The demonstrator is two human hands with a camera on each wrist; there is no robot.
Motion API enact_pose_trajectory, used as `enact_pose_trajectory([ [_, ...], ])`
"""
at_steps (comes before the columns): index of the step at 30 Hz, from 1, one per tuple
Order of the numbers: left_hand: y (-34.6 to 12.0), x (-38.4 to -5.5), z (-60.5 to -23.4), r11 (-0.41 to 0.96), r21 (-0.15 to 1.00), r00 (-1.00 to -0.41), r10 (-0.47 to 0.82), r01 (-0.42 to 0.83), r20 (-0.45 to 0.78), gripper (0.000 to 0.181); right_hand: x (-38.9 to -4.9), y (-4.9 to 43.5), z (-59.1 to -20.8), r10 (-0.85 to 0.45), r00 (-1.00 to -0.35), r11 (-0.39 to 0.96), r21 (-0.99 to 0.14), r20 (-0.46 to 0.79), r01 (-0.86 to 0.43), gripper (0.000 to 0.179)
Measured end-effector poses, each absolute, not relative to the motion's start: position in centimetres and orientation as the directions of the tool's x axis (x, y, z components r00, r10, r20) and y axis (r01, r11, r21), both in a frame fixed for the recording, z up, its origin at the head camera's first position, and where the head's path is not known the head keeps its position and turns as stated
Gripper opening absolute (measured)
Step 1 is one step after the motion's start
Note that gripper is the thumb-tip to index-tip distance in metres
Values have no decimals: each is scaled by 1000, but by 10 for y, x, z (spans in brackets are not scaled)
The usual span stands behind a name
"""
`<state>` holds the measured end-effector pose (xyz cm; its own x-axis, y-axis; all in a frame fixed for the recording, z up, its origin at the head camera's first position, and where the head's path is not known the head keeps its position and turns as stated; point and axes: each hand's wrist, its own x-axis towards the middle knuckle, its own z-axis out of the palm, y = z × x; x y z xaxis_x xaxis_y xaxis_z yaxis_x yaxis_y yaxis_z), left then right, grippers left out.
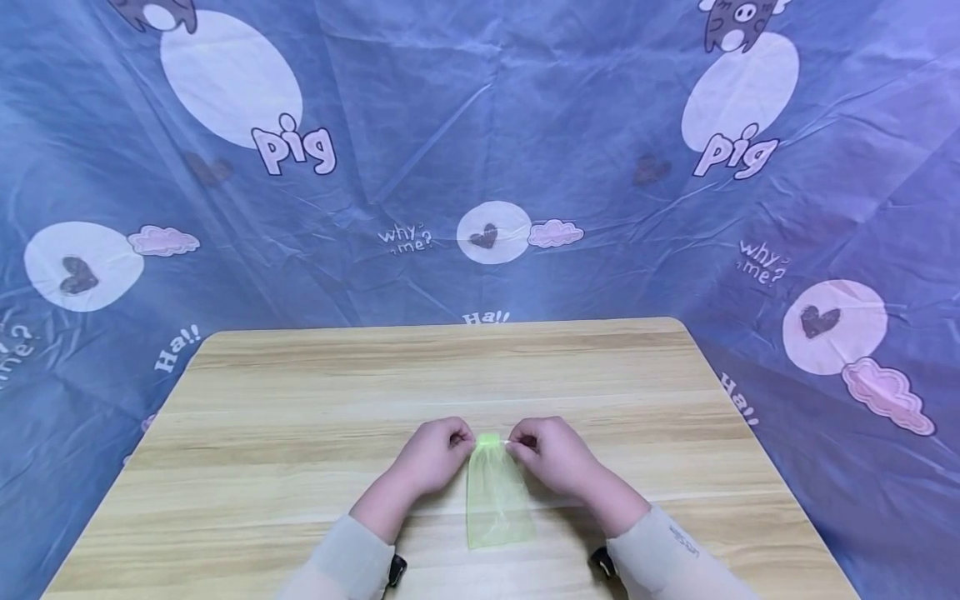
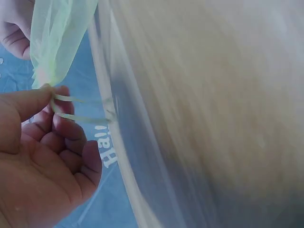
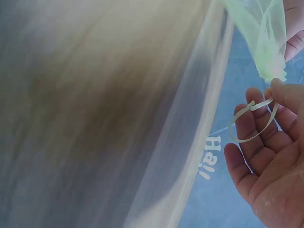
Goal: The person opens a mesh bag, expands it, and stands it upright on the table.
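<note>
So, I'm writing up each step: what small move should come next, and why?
The left hand pinches one drawstring, the right hand the other, and the neck of the sheer yellow-green pouch already looks tightly bunched, so releasing both drawstrings is probably the next move.

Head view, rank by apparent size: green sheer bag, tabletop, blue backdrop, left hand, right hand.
1. Blue backdrop
2. Tabletop
3. Green sheer bag, left hand and right hand: unranked. The hands look alike, and the bag is too near them in size to call.
</note>
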<state>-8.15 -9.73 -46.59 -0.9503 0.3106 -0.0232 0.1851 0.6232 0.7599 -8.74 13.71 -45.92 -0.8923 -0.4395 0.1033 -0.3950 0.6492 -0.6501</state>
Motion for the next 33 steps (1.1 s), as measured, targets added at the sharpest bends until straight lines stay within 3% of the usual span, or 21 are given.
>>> enact_pose_trajectory([
  [2, -98, -81, -467, 574, 804, -956, 292, 157, -22, 4, -87, 138, -459, -424, -899, 623, -687, 106, -375, 10],
  [12, -93, -75, -462, 291, 956, -970, 239, 41, -31, 21, -81, 137, -451, -373, -920, 481, -823, 120, -302, 5],
  [21, -88, -65, -452, 204, 978, -979, 204, 43, 1, 16, -72, 140, -442, -381, -910, 406, -855, 164, -324, 5],
  [27, -83, -52, -439, 196, 975, -981, 180, 105, 69, 15, -69, 141, -433, -306, -903, 329, -857, 300, -396, 4],
  [33, -77, -45, -434, 194, 969, -981, 146, 155, 128, 11, -67, 137, -426, -351, -863, 274, -842, 363, -465, 14],
])
